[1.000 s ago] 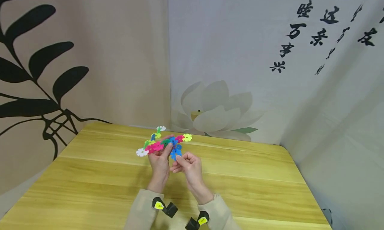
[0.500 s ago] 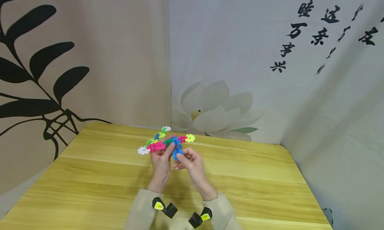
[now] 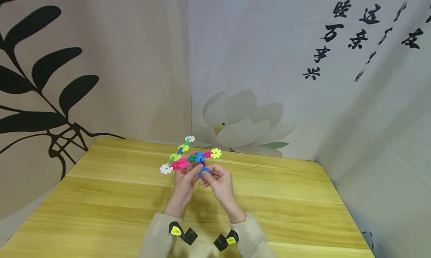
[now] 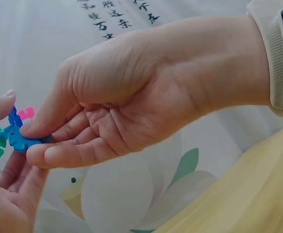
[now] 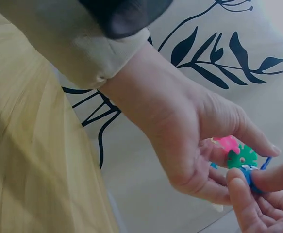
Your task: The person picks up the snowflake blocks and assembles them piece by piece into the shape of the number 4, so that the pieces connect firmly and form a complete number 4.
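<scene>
In the head view my left hand (image 3: 183, 185) holds an assembly of interlocking plastic snowflake discs from below. A row runs from a white disc (image 3: 165, 169) through pink discs (image 3: 182, 162), green and blue to a yellow disc (image 3: 216, 153). A side branch rises to another white disc (image 3: 190, 139). My right hand (image 3: 222, 183) pinches a lower blue snowflake disc (image 4: 22, 141) between thumb and forefinger, shown in the left wrist view. In the right wrist view, my left hand (image 5: 180, 126) has its thumb at a blue disc's edge, beside a green disc (image 5: 243, 156). Fingers hide some joints.
The hands are above a pale wooden table (image 3: 286, 209). Behind it hang cloth backdrops with a printed lotus (image 3: 242, 119), dark leaves (image 3: 50, 63) and black characters. Both sleeves carry black wrist devices, such as the left one (image 3: 183, 232).
Both hands and the assembly have shifted slightly right. The side branch's white tip sits higher. My left thumb has moved lower, next to the right fingertips, and covers part of the blue discs.
</scene>
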A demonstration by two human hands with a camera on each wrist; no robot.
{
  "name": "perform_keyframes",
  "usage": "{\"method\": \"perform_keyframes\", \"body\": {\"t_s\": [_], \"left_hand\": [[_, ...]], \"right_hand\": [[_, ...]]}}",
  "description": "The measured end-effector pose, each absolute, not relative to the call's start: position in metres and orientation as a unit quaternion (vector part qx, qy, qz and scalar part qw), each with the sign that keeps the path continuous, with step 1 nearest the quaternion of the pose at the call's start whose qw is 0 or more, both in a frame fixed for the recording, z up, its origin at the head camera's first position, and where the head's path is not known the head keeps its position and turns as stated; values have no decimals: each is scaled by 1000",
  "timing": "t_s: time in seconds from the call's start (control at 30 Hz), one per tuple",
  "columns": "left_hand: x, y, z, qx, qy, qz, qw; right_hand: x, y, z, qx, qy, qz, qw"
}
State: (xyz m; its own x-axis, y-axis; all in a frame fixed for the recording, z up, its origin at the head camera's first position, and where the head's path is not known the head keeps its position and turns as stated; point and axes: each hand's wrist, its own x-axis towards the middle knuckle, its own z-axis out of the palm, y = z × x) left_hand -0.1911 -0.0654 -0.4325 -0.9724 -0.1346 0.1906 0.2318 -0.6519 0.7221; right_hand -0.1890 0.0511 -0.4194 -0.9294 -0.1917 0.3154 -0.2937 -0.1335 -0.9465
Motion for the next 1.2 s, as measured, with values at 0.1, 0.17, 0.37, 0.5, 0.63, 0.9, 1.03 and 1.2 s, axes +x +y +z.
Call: {"method": "perform_keyframes", "body": {"t_s": [0.1,0.17,0.37,0.5,0.63,0.9,1.03,1.2], "left_hand": [[-190,-64,-433,-53,-391,-911,119],[-190,-62,-434,-50,-381,-913,136],[-189,-60,-434,-45,-373,-914,154],[-192,-64,-430,-38,-351,-923,154],[-197,-76,-424,-74,-339,-925,156],[-200,-79,-423,-138,-361,-913,133],[-201,-79,-422,-132,-358,-915,131],[-200,-75,-419,-100,-383,-906,148]], "right_hand": [[-188,49,-419,173,-654,736,30],[-186,48,-420,162,-652,740,26],[-183,47,-420,131,-651,747,15],[-179,48,-420,108,-660,744,-13],[-174,51,-425,104,-657,746,-34],[-177,47,-418,109,-636,763,-17],[-179,46,-414,100,-635,765,-22],[-181,48,-411,100,-638,762,-39]]}}
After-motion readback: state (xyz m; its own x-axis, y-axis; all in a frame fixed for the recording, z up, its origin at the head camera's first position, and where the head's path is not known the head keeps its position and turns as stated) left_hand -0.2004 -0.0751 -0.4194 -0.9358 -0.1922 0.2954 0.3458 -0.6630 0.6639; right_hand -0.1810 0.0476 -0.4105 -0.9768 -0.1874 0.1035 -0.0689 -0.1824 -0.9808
